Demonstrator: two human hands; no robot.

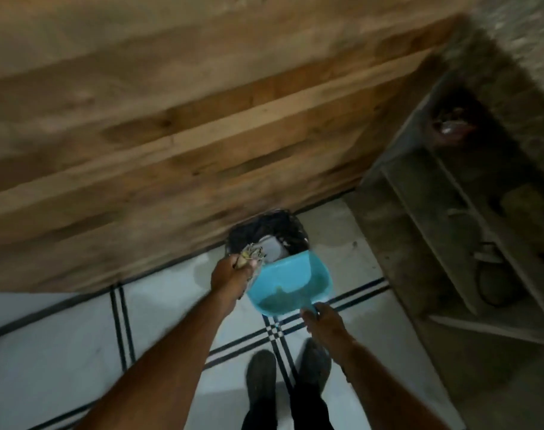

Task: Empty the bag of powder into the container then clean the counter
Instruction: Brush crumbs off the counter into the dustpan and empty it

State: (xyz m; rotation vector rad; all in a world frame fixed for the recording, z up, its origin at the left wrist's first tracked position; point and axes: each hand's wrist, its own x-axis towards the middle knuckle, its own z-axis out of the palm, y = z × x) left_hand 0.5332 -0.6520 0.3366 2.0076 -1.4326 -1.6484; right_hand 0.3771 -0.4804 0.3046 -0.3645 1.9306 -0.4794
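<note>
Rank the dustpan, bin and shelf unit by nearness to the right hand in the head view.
1. Dustpan: held by the right hand.
2. Bin: just beyond the dustpan, against the wooden wall.
3. Shelf unit: far right, by the rough wall.

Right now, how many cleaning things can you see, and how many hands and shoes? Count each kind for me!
Blue dustpan: 1
Small hand broom: 1
Bin with black liner: 1
Hands: 2, the left hand on the broom, the right hand on the dustpan's handle
Dark shoes: 2
Total: 7
</note>
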